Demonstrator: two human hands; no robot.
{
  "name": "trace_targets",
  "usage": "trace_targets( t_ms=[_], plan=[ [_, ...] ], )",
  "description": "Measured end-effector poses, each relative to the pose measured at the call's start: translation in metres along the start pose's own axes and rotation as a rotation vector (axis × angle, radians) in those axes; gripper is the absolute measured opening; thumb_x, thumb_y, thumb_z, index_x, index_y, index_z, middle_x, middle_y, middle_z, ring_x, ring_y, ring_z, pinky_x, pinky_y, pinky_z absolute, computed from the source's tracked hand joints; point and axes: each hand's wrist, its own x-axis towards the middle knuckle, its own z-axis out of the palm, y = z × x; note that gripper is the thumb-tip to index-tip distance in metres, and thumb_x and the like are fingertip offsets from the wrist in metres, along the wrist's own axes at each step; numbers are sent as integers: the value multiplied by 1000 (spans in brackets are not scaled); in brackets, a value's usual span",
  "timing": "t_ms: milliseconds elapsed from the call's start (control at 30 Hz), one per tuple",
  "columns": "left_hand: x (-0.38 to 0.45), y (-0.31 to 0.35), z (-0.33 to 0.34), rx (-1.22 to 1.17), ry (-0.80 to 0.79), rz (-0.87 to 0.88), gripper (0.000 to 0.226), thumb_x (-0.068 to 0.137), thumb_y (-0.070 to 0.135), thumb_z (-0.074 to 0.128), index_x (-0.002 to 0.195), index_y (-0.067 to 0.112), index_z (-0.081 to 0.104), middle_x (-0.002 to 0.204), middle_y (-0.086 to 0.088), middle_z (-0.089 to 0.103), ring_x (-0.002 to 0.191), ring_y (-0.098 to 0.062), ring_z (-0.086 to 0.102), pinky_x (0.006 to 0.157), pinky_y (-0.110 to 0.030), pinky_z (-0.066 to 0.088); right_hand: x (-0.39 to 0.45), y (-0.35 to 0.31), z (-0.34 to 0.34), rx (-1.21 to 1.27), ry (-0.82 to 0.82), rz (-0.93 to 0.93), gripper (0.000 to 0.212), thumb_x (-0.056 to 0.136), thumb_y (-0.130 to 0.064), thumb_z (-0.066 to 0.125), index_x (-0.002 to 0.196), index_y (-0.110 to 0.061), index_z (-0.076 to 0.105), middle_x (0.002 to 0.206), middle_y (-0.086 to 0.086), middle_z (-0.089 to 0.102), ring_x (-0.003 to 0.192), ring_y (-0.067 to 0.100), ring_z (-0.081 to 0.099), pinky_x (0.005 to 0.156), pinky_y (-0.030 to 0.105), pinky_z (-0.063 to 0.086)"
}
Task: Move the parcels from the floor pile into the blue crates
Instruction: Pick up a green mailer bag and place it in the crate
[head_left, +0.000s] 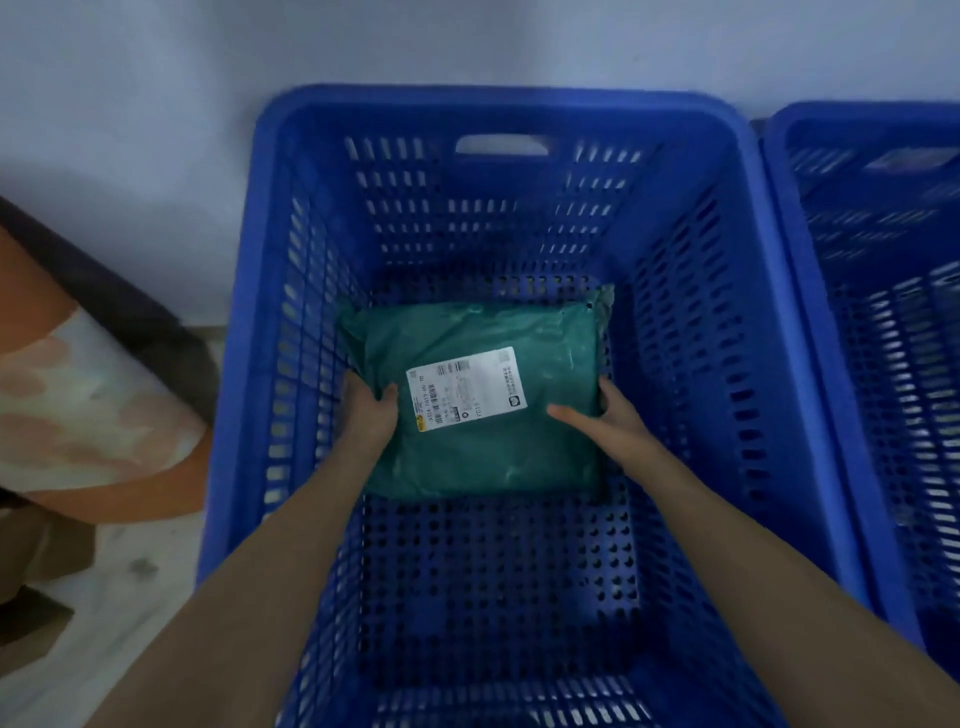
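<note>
A green plastic parcel (483, 452) with a white shipping label lies low inside a large blue slotted crate (244, 291), toward the crate's far end. Both my arms reach down into the crate. My left hand (366, 410) grips the parcel's left edge, thumb on top and fingers under it. My right hand (605, 415) grips the right edge, thumb lying on the green wrap and fingers curled round the side. Whether the parcel rests on the crate floor or hangs just above it, I cannot tell.
A second blue crate (810, 291) stands directly to the right, its rim almost touching the first. A pale wall runs behind both. On the left lies an orange and white bundle (88, 405) on the light floor, with brown cardboard pieces (31, 582) near the lower left corner.
</note>
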Motion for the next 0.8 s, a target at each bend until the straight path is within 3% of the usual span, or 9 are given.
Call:
trace_targets(
  t_ms=[133,233,333,400,433,500,600,667,800],
  plan=[
    [18,-6,8,-52,-50,58,80,86,28,64,148,9,18,151,-12,32,136,-28,35,111,-44,34,16,7,10,-23,22,-51,94,69,-40,80,145,-25,27,140,-4,46,121,14,50,100,31,44],
    [8,-4,12,111,48,117,82,83,31,64,147,6,20,151,-12,27,138,-30,31,111,-46,33,17,0,24,-40,126,-129,73,79,-25,74,140,-17,35,133,1,49,114,13,51,93,26,44],
    [-41,-9,26,244,318,278,63,84,22,60,138,2,33,140,-16,37,127,-32,39,104,-47,38,-9,10,51,-144,532,-206,52,86,-16,62,131,-2,42,130,13,43,115,22,47,96,28,42],
    [-81,-22,41,127,443,156,60,83,17,62,134,0,36,135,-18,41,126,-34,39,106,-46,34,-37,27,75,-88,790,-141,44,86,-12,61,123,6,45,124,21,42,108,28,46,92,32,40],
    [-98,-30,48,25,464,39,62,84,18,62,135,-1,34,137,-20,39,130,-35,35,108,-43,30,-50,34,85,-46,841,-80,42,86,-10,61,120,8,44,123,24,42,105,28,44,92,36,42],
    [-117,-41,54,-151,395,-204,72,89,27,59,144,2,20,150,-17,25,140,-31,23,111,-40,25,-66,47,101,-154,817,-63,49,84,-10,63,125,8,42,128,26,40,111,30,42,97,44,43],
    [-101,-42,53,-534,200,-421,82,91,37,57,150,12,7,155,-11,25,139,-29,32,112,-40,30,-64,57,109,-780,581,-396,71,81,-22,68,142,-4,36,147,21,36,137,36,34,111,48,29],
    [-78,-33,52,-782,133,-488,70,91,32,58,147,10,21,146,-13,41,127,-31,48,103,-43,43,-48,57,109,-988,455,-442,75,84,-32,65,147,-11,29,153,16,28,142,36,24,114,52,19],
    [-44,-17,51,-906,97,-575,44,95,10,50,138,9,37,135,-13,51,117,-32,55,92,-51,51,-20,70,105,-1161,358,-371,72,96,-40,44,147,-25,-5,158,4,-6,147,31,2,116,53,0]
  ],
)
